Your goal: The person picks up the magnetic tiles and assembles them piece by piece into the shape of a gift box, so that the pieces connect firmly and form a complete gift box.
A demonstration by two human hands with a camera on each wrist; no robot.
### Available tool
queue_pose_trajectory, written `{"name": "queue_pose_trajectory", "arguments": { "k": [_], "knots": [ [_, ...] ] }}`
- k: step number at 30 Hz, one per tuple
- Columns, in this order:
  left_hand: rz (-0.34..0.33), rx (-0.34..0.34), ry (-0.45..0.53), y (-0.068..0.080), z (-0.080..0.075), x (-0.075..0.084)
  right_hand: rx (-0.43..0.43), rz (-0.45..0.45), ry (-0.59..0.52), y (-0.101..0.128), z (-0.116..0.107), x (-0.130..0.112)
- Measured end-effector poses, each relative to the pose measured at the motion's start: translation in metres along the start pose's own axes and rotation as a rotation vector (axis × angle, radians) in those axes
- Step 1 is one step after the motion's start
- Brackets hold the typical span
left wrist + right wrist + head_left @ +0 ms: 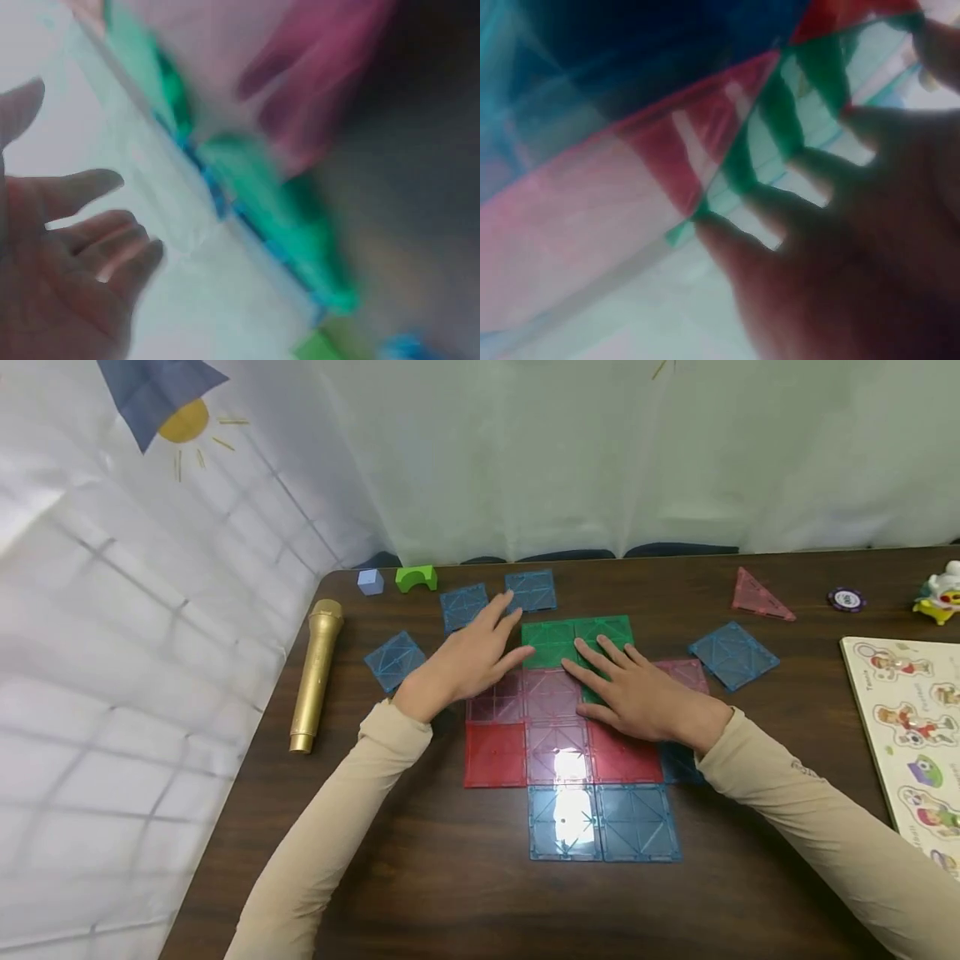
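"Tennis" runs sideways on the cream picture board [900, 747] at the right of the desk [420, 877], beside a racket-swinging cartoon figure; other words there are too small to read. Same with the print on the white-and-purple round chip [847, 600].

Now to the hands! The right hand [645, 693] lies across the joined flat patch, fingers spread, tips on the two green translucent plastic squares [549, 642]. The left hand [468, 660], fingers stretched and thumb apart, sits at the patch's upper left, close to two loose blue translucent squares [463, 604]; whether it touches anything, I can't tell. Pink translucent squares [553, 693] fill the middle of the patch, red squares [495, 756] flank the lower one, and blue squares [637, 827] line the near edge.

Over to the wrist views: the left one shows that hand's palm, hidden from the head camera, against the pale curtain. The right one catches dark finger reflections in green and pink plastic, unseen from above.
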State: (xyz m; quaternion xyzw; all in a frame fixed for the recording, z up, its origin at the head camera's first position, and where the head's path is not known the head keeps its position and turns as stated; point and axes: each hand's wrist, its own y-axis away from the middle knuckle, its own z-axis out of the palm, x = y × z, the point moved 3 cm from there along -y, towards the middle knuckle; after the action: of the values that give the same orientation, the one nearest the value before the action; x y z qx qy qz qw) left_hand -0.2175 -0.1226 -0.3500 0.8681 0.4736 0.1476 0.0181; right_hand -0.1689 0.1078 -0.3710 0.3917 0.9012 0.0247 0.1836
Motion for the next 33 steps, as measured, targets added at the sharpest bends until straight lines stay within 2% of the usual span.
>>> {"name": "queue_pose_trajectory", "arguments": {
  "k": [3, 5, 8, 11, 14, 18, 21, 26, 29, 33],
  "knots": [
    [0.088, 0.042, 0.054, 0.035, 0.013, 0.008, -0.006, 0.03, -0.012, 0.003, 0.005, -0.004],
    [0.136, 0.022, 0.081, 0.055, 0.022, 0.013, -0.007, 0.05, -0.022, 0.005, 0.007, -0.006],
    [0.18, -0.067, 0.114, 0.077, 0.033, 0.019, -0.012, 0.068, -0.04, 0.008, 0.008, -0.008],
    [0.208, -0.174, 0.116, 0.089, 0.043, 0.026, -0.028, 0.05, -0.083, 0.013, 0.006, -0.004],
    [0.235, -0.21, 0.094, 0.092, 0.049, 0.032, -0.05, 0.007, -0.183, 0.02, -0.001, 0.008],
    [0.251, -0.198, 0.075, 0.092, 0.05, 0.036, -0.023, -0.011, -0.299, 0.038, -0.015, 0.04],
    [0.246, -0.214, 0.085, 0.091, 0.049, 0.037, 0.001, 0.061, -0.316, 0.056, -0.019, 0.071],
    [0.249, -0.229, 0.095, 0.092, 0.045, 0.037, -0.031, 0.188, -0.344, 0.085, -0.017, 0.112],
    [0.254, -0.218, 0.09, 0.093, 0.043, 0.037, -0.023, 0.206, -0.322, 0.094, -0.019, 0.12],
    [0.247, -0.212, 0.091, 0.093, 0.042, 0.038, 0.04, 0.157, -0.278, 0.092, -0.022, 0.105]
  ]
}}
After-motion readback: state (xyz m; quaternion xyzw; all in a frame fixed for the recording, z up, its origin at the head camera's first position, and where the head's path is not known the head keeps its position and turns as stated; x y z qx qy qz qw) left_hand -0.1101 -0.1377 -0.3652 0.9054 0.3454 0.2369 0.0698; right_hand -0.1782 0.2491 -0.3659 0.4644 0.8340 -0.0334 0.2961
